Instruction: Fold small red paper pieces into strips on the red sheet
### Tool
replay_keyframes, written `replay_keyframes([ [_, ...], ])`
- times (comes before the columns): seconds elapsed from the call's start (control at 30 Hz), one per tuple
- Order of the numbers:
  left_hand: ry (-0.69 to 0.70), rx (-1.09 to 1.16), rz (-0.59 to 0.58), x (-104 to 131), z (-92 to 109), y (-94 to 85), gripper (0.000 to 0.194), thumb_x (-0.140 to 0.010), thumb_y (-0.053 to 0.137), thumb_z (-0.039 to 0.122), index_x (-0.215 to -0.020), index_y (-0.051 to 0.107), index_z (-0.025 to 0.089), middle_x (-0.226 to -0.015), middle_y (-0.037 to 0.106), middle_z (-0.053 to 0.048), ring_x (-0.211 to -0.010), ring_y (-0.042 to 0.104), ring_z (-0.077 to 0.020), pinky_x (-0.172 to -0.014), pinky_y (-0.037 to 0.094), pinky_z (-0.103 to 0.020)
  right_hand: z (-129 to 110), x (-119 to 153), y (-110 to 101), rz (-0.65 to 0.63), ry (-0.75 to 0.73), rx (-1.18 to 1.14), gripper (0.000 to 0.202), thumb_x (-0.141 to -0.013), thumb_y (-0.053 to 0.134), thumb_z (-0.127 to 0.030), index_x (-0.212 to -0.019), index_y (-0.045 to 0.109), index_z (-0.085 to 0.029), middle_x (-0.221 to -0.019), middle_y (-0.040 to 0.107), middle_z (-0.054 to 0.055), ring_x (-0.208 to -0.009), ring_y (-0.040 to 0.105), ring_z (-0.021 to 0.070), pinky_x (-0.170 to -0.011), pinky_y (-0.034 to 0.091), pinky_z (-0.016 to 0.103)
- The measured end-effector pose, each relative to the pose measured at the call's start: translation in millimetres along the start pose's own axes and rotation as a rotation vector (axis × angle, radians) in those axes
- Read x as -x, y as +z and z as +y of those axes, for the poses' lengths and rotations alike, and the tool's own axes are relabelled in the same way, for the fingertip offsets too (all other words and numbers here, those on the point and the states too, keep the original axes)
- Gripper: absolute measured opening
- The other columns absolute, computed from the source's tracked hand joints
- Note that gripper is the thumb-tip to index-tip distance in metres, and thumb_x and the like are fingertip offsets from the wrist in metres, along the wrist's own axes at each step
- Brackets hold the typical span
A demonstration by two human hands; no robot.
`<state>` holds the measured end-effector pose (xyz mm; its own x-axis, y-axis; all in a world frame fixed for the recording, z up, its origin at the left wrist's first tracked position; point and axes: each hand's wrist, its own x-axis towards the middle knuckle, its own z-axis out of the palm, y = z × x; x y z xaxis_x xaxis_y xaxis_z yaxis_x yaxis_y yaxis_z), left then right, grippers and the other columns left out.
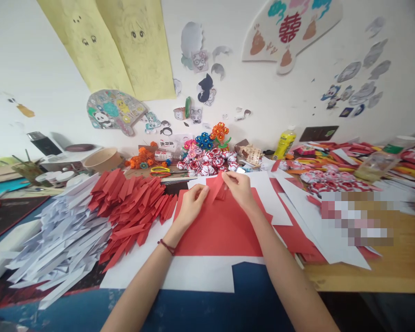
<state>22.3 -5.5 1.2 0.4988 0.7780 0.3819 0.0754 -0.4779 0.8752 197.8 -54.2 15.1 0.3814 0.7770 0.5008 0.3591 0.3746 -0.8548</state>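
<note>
A folded red paper strip (215, 188) stands slanted between my two hands. My right hand (239, 188) pinches its upper end between thumb and fingertips. On the left side, my left hand (191, 203) has thumb and forefinger closed at the strip's edge; the exact grip is partly hidden. Small red paper pieces (221, 195) lie right behind and below the strip. Under both hands is a large red paper sheet (217, 235), resting on white paper (197, 276).
Heaps of folded red strips (134, 212) and white strips (65, 235) lie at left. Behind stand red-and-white paper flowers (210, 162), yellow-handled scissors (161, 170) and a yellow bottle (285, 143). At right are white sheets (307, 221) and a plastic cup (376, 161).
</note>
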Motion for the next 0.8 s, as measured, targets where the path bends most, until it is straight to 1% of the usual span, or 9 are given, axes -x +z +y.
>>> replay_keyframes([
  [0.17,-0.052,0.108,-0.071,0.1,0.0,-0.7,0.041,-0.084,0.059,0.052,-0.068,0.057,0.014,-0.058,0.052,0.002,-0.055,0.044,-0.0093,-0.056,0.034,-0.022,-7.8,5.5,12.2,-0.072,0.023,-0.17,0.042,-0.084,0.059,-0.058,-0.078,0.067,-0.018,-0.069,0.062,0.001,-0.065,0.058,0.0162,-0.063,0.047,0.027],
  [0.3,-0.122,0.274,-0.09,0.1,7.0,-2.2,0.046,-0.08,0.061,0.059,-0.065,0.054,0.015,-0.055,0.053,0.001,-0.054,0.047,-0.0099,-0.058,0.038,-0.023,-12.4,7.1,15.7,-0.306,0.083,-0.328,0.051,-0.079,0.062,-0.064,-0.096,0.071,-0.017,-0.09,0.07,0.007,-0.086,0.064,0.0221,-0.082,0.051,0.035],
  [0.37,-0.149,0.308,-0.147,0.7,8.6,-2.3,0.049,-0.079,0.061,0.061,-0.066,0.055,0.015,-0.055,0.055,0.0,-0.054,0.049,-0.0105,-0.059,0.039,-0.024,-12.3,8.3,17.2,-0.359,0.11,-0.357,0.054,-0.076,0.066,-0.063,-0.103,0.07,-0.016,-0.096,0.071,0.009,-0.091,0.065,0.0235,-0.087,0.051,0.038],
  [0.47,-0.12,0.259,-0.205,1.9,8.2,-2.4,0.048,-0.08,0.06,0.06,-0.076,0.061,0.013,-0.065,0.063,-0.003,-0.059,0.054,-0.0122,-0.061,0.042,-0.024,-8.0,9.0,18.8,-0.304,0.13,-0.34,0.052,-0.074,0.07,-0.06,-0.102,0.069,-0.016,-0.096,0.071,0.009,-0.091,0.066,0.0236,-0.085,0.052,0.036],
  [0.57,-0.036,0.124,-0.178,3.1,7.6,-4.2,0.042,-0.079,0.066,0.052,-0.096,0.066,0.013,-0.086,0.07,-0.007,-0.075,0.061,-0.0158,-0.067,0.044,-0.024,-2.9,8.4,18.4,-0.221,0.119,-0.288,0.049,-0.074,0.071,-0.058,-0.099,0.069,-0.016,-0.097,0.071,0.009,-0.089,0.066,0.0227,-0.081,0.051,0.033],
  [0.6,-0.019,0.071,-0.167,3.4,7.8,-5.3,0.04,-0.08,0.065,0.05,-0.098,0.066,0.014,-0.088,0.071,-0.007,-0.077,0.061,-0.0164,-0.068,0.044,-0.024,-1.9,8.2,18.0,-0.207,0.117,-0.273,0.048,-0.075,0.071,-0.058,-0.098,0.07,-0.016,-0.097,0.071,0.009,-0.088,0.066,0.0222,-0.08,0.051,0.032],
  [0.67,0.004,-0.034,-0.155,4.1,8.7,-7.5,0.036,-0.088,0.056,0.048,-0.089,0.068,0.014,-0.079,0.069,-0.006,-0.072,0.06,-0.016,-0.066,0.042,-0.024,-1.7,8.2,17.6,-0.196,0.122,-0.254,0.046,-0.075,0.071,-0.056,-0.095,0.069,-0.015,-0.094,0.07,0.008,-0.085,0.065,0.0215,-0.077,0.05,0.031],
  [0.73,0.03,-0.121,-0.155,5.1,10.0,-9.2,0.042,-0.095,0.043,0.045,-0.08,0.068,0.015,-0.068,0.066,-0.005,-0.065,0.058,-0.0152,-0.064,0.041,-0.024,-3.0,8.9,18.4,-0.194,0.133,-0.236,0.043,-0.073,0.073,-0.055,-0.09,0.068,-0.016,-0.089,0.068,0.006,-0.08,0.063,0.0206,-0.073,0.05,0.03],
  [0.8,0.065,-0.186,-0.147,6.4,11.1,-9.4,0.039,-0.094,0.044,0.045,-0.085,0.068,0.017,-0.069,0.067,-0.004,-0.063,0.058,-0.0152,-0.063,0.039,-0.024,-4.4,9.8,20.5,-0.187,0.132,-0.203,0.041,-0.072,0.074,-0.055,-0.086,0.065,-0.017,-0.083,0.066,0.004,-0.075,0.062,0.0192,-0.068,0.049,0.028],
])
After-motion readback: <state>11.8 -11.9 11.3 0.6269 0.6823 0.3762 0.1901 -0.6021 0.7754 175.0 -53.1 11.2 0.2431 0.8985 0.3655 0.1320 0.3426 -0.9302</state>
